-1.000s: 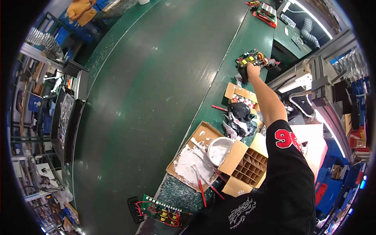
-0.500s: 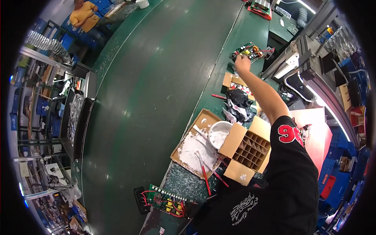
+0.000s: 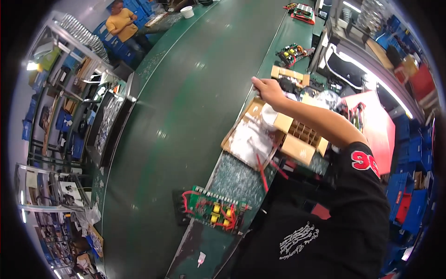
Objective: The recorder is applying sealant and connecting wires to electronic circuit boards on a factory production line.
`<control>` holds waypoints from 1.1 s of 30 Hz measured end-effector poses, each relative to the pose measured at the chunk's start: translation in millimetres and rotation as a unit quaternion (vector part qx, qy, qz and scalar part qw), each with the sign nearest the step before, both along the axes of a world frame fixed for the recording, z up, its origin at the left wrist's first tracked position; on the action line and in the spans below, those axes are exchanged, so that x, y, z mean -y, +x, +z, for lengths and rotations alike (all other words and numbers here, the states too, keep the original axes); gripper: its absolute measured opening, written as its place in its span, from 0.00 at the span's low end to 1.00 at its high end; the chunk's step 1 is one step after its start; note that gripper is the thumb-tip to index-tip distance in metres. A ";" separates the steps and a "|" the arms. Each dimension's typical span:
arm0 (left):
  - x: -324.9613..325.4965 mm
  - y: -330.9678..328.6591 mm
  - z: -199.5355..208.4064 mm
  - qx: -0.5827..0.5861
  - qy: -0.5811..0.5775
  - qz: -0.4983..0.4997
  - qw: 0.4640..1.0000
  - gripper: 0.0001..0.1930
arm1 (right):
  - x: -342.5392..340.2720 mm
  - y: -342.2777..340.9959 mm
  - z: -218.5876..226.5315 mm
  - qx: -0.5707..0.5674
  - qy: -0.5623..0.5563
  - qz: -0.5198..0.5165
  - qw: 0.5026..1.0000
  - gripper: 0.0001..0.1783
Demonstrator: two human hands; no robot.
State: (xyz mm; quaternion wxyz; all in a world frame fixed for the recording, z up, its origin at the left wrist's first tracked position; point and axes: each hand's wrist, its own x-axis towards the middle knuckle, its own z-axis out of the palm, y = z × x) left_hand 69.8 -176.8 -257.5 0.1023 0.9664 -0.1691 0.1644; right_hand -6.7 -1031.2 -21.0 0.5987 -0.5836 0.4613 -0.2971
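Note:
My right hand [image 3: 269,91] reaches out over the edge of the dark green belt, palm down. Its thumb and finger stretch forward, slightly apart, and nothing shows between them. Below it are a shallow cardboard tray [image 3: 241,144] holding white powder and a white tub [image 3: 268,117]. Beyond the hand, a circuit board with yellow and copper parts [image 3: 293,54] lies on the green side table. Nearer to me, a green circuit board [image 3: 218,209] with red wires and yellow parts lies across the belt's edge. My left hand is out of view.
A divided cardboard box [image 3: 299,148] stands beside the tub, under my forearm. Red-handled tools [image 3: 262,174] lean on the tray. A small white tube [image 3: 201,259] lies near me. Another person [image 3: 121,23] in yellow sits across the belt. Shelves line the left.
My right hand has left the far circuit board and drawn back toward me and to the left, over the belt's edge. That board stays on the side table. The view has shifted.

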 end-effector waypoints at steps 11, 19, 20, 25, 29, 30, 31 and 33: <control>153.3 6.9 55.0 -0.432 -0.360 0.008 0.827 0.17 | -337.9 -69.6 -61.7 -0.221 -0.031 0.243 0.944 0.19; 217.4 -65.2 66.9 -0.317 -0.355 -0.058 0.878 0.13 | -371.9 -59.4 -169.3 -0.231 -0.299 0.250 0.891 0.27; 226.7 -73.2 62.2 -0.310 -0.362 -0.070 0.876 0.11 | -368.6 -56.0 -175.2 -0.219 -0.274 0.253 0.902 0.25; 249.5 -89.5 20.3 -0.179 -0.393 -0.161 0.888 0.06 | -363.9 -53.1 -184.3 -0.076 -0.101 0.270 0.954 0.11; 252.2 -94.4 19.1 -0.138 -0.433 -0.212 0.865 0.07 | -373.6 -57.9 -182.6 -0.046 -0.071 0.236 0.968 0.10; 255.0 -91.4 20.7 -0.041 -0.380 -0.229 0.895 0.08 | -380.5 -61.7 -184.9 -0.045 -0.067 0.231 0.970 0.12; 254.6 -91.8 16.9 -0.025 -0.366 -0.196 0.910 0.09 | -387.7 -64.0 -191.3 -0.014 -0.059 0.231 0.971 0.13; 243.6 -94.1 12.8 -0.007 -0.354 -0.150 0.923 0.10 | -402.2 -76.5 -199.4 0.033 -0.041 0.245 0.968 0.13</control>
